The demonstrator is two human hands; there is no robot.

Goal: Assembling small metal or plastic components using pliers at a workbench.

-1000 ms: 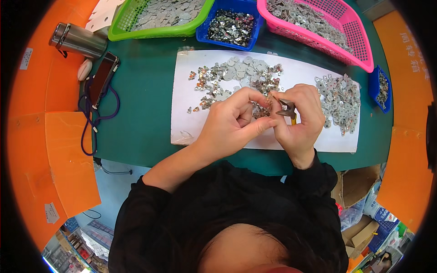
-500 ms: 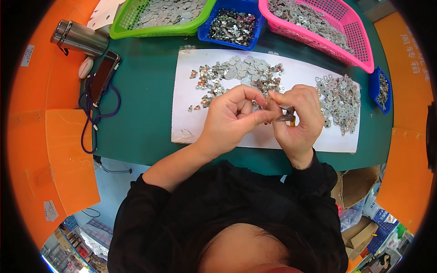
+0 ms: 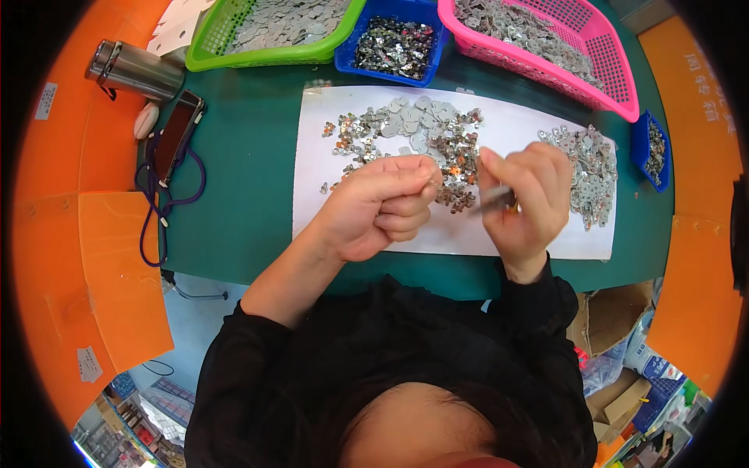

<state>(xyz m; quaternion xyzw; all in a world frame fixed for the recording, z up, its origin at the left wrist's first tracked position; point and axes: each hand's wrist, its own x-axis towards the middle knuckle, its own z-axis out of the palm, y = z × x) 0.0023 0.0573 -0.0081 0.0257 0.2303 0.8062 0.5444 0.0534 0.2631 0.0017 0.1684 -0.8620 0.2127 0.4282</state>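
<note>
My left hand (image 3: 382, 207) is closed above the near part of a white sheet (image 3: 335, 226), thumb and forefinger pinched together; whatever they hold is too small to make out. To its right, my right hand (image 3: 532, 195) is wrapped round a small pair of pliers (image 3: 496, 203), whose jaws are blurred and point left. Beyond and between the hands lie loose flat grey metal plates (image 3: 417, 118) and small shiny metal fittings (image 3: 452, 199), some copper-coloured. A pile of plates with fittings on them (image 3: 591, 175) lies right of my right hand.
Along the far edge stand a green basket (image 3: 269, 61), a blue bin (image 3: 382, 72) and a pink basket (image 3: 538, 78), all holding metal parts. A small blue bin (image 3: 641, 156) is at right. A steel flask (image 3: 144, 70) and a corded phone (image 3: 176, 136) lie left. Orange boxes (image 3: 117, 273) flank the table.
My hands have come apart: the left has drawn back to the left and its fingers have curled in, while the right has shifted right with the pliers still in it.
</note>
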